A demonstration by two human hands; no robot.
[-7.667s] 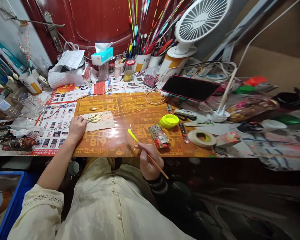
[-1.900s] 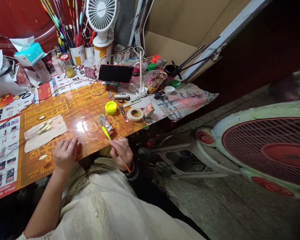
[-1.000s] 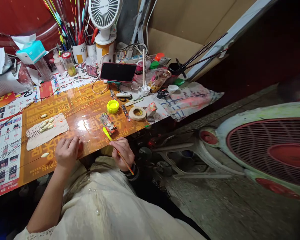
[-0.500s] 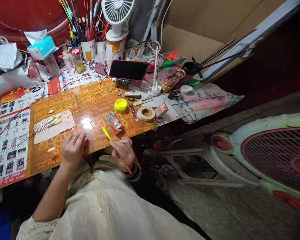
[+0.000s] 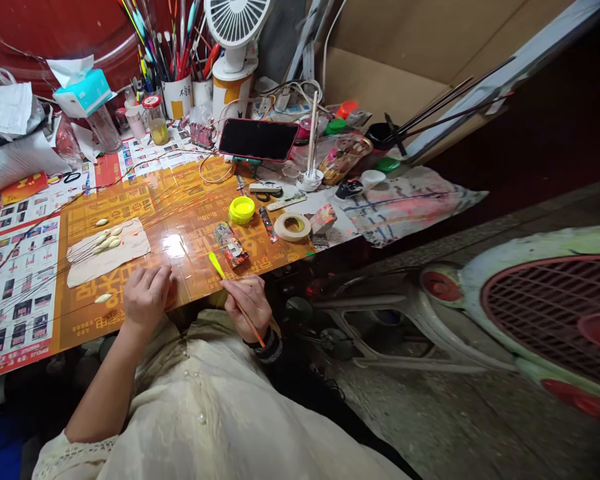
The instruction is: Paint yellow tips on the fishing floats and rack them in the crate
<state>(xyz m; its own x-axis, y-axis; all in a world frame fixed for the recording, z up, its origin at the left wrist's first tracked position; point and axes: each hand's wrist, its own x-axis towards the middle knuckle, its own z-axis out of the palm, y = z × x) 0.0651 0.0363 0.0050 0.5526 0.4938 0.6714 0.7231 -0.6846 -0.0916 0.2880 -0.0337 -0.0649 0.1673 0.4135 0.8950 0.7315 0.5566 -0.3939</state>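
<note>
Left hand (image 5: 147,297) has come off the pale cloth (image 5: 97,268) since the earliest frame and now lies at the table's near edge; view swung rightward, exposing a large floor fan (image 5: 540,300). Brush nearly unmoved over the last half second.

Left fingers bent, their tips turned under and out of sight; cannot tell whether anything is pinched beneath. Right hand (image 5: 249,307) closed in a pencil-like grip on a paintbrush (image 5: 217,265), fingers masking part of its handle. Whether the bristles touch the table (image 5: 195,283) or hang just above: cannot tell. Floor fan cut off at right, desk fan (image 5: 237,21) at top.

Brush by the table's near edge, neon-yellow tip just left of a paint-smeared block (image 5: 230,245). Tip points away from the body and slightly left; long axis slants back to the handle end, near the right wrist.

Yellow paint pot (image 5: 241,211) beyond the block. Pale floats (image 5: 108,241) grouped on the cloth, stems too thin to trace; single float (image 5: 103,298) lies apart, left of the left hand.
</note>
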